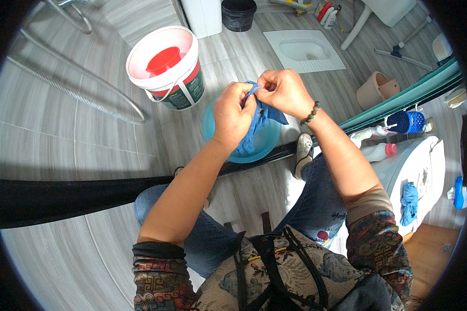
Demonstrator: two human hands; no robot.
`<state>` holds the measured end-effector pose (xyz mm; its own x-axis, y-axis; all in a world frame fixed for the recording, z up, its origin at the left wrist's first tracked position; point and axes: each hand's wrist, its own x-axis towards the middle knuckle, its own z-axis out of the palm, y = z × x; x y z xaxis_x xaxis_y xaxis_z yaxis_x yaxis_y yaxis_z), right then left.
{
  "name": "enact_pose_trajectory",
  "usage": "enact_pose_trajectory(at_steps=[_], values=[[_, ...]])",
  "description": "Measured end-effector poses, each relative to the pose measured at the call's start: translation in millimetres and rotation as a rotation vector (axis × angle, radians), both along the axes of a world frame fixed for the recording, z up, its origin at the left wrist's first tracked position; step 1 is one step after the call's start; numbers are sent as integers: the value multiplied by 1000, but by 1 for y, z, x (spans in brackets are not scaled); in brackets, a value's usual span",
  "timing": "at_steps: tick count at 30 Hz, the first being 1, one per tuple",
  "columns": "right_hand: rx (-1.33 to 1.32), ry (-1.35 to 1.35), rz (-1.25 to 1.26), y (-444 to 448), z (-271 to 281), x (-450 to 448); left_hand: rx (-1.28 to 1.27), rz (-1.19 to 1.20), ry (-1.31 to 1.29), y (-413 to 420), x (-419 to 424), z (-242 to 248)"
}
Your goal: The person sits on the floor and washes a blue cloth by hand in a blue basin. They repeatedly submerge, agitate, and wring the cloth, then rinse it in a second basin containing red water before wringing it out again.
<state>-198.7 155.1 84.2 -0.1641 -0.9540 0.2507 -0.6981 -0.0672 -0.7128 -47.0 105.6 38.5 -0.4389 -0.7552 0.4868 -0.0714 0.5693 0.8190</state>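
Observation:
Both my hands grip a piece of blue cloth (260,116) above a round light-blue plastic basin (270,142). My left hand (235,112) is closed around a bunched fold of it. With thumb and fingertips, my right hand (286,91) pinches the cloth's upper edge, close beside the left. A bracelet of dark beads (310,113) circles my right wrist. The cloth hangs down between the hands, and its lower part reaches into the basin. My left hand and the cloth hide part of the basin.
A white bucket (134,74) holding a red plastic container (165,60) stands left of the basin. Beyond lie a squat toilet (311,50) and a black bin (238,15). A shower hose (85,77) hangs at left. Another blue cloth (409,204) lies on the white washing machine (432,175).

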Motion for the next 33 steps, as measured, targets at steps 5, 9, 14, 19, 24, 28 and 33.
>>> enact_pose_trajectory(at_steps=[5, 9, 14, 19, 24, 28, 33], values=[[159, -406, 168, -4, -5, -16, 102, -84, 80, -1, -2, -2], [227, -288, 182, -2, 3, -14, 155, -133, 42, -3, 4, -4], [193, -56, 208, -3, 0, -16, 172, -167, -6, -6, 7, -5], [244, -268, 174, -3, -3, -14, 198, -246, -101, -2, 9, 8], [273, -490, 179, -7, -12, -15, 165, -257, -34, 5, 7, 9], [261, -760, 192, -6, -13, -13, 193, -250, -39, 5, 9, 14], [213, -1150, 206, -4, -8, -3, 323, -254, 196, -9, 6, 6]])
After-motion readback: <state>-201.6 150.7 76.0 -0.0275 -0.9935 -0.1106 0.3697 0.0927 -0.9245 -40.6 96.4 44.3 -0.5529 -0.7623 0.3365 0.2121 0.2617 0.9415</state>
